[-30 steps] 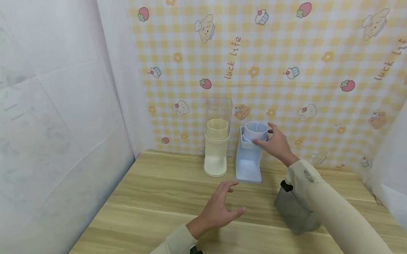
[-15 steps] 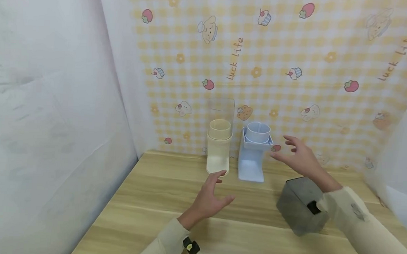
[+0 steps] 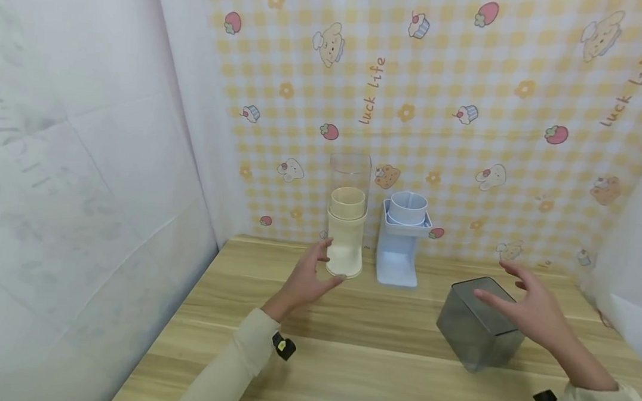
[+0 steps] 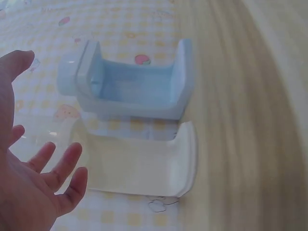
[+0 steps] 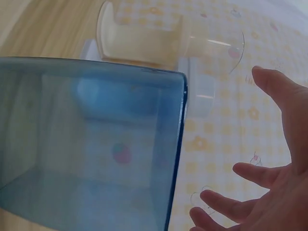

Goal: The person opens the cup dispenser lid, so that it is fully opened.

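Note:
A cream stand [image 3: 346,230] with a cream cup-shaped piece [image 3: 346,204] at its top stands by the patterned cloth. Above it rises a clear cylinder [image 3: 350,167]; how they join is hard to tell. Beside it, to the right, is a light blue stand [image 3: 397,255] topped by a light blue cup-shaped piece [image 3: 408,209]. My left hand [image 3: 304,280], fingers spread and holding nothing, is by the cream stand's lower left side; contact cannot be told. My right hand [image 3: 534,311] is empty, fingers apart, over the right side of a grey see-through box [image 3: 468,329].
The wooden table [image 3: 367,382] ends at a patterned cloth [image 3: 439,80] at the back. White cloth [image 3: 97,155] hangs on the left, and more hangs on the right.
My right hand has let go of the light blue cup-shaped piece and moved right and down to the box. My left hand has moved left and forward to the cream stand.

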Motion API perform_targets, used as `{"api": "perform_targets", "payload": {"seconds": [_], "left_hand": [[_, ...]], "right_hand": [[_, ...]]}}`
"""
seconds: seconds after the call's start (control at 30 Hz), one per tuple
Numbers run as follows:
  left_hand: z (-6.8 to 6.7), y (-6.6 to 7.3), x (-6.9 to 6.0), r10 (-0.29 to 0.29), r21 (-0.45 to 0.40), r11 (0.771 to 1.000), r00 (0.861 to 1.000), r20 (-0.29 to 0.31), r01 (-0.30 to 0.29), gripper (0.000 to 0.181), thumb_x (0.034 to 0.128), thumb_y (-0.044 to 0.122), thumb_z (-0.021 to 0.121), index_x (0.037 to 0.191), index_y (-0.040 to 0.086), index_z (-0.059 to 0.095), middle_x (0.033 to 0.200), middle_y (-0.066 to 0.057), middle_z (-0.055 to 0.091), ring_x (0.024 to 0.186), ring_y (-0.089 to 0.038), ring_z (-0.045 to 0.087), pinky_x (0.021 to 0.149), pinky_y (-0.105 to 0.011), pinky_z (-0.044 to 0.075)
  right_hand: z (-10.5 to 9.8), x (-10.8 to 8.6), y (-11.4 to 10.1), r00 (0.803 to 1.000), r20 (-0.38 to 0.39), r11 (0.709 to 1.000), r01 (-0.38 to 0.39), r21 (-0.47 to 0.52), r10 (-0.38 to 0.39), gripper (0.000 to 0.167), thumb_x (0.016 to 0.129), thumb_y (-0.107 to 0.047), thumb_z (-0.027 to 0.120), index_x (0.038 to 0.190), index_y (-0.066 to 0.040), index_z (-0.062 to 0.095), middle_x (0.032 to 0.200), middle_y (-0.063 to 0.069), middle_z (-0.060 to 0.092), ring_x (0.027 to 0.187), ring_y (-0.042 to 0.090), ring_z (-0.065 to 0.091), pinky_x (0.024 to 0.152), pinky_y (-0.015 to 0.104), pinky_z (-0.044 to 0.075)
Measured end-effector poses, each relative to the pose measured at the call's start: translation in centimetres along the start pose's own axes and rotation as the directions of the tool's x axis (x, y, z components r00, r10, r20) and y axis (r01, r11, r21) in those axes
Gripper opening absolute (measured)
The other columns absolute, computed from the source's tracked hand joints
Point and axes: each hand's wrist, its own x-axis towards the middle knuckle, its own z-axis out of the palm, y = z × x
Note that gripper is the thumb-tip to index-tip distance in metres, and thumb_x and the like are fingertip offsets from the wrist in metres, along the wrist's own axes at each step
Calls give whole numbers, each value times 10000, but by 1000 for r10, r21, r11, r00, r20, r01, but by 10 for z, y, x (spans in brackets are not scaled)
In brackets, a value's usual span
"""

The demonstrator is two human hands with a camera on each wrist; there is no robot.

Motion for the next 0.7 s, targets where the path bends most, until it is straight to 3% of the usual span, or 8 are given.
{"api": "perform_targets", "payload": {"seconds": [0.1,0.3,0.53,0.7], "left_hand": [[-11,3,14,42,37,998,999,-25,-41,839,871,313,772,1516,58,302,1470,-143,387,1184,-338,547,987,-520,452],[-27,6,44,160,125,981,985,-60,-152,854,849,276,800,1492,2,309,1419,-202,387,1116,-347,561,950,-474,485],[-46,11,88,116,140,985,983,-142,-96,855,845,327,798,1504,84,312,1430,-179,372,1141,-371,555,912,-489,502],[-58,20,115,127,205,974,983,-133,-99,856,853,362,779,1521,129,298,1474,-173,323,1178,-361,526,930,-471,492]], "right_hand": [[4,-11,9,999,-44,1000,8,-25,-9,905,871,-421,750,1494,67,311,1454,379,352,1202,628,360,836,723,360],[15,-30,24,998,-55,1000,-11,11,12,919,857,-380,775,1471,118,306,1439,420,313,1250,630,303,863,729,328],[23,-38,26,997,-71,999,-41,30,43,960,816,-375,814,1479,100,306,1405,442,305,1183,586,356,821,666,362],[27,-41,26,992,-120,998,-32,52,38,1002,768,-330,861,1472,110,299,1402,419,341,1143,527,422,806,422,423]]}}
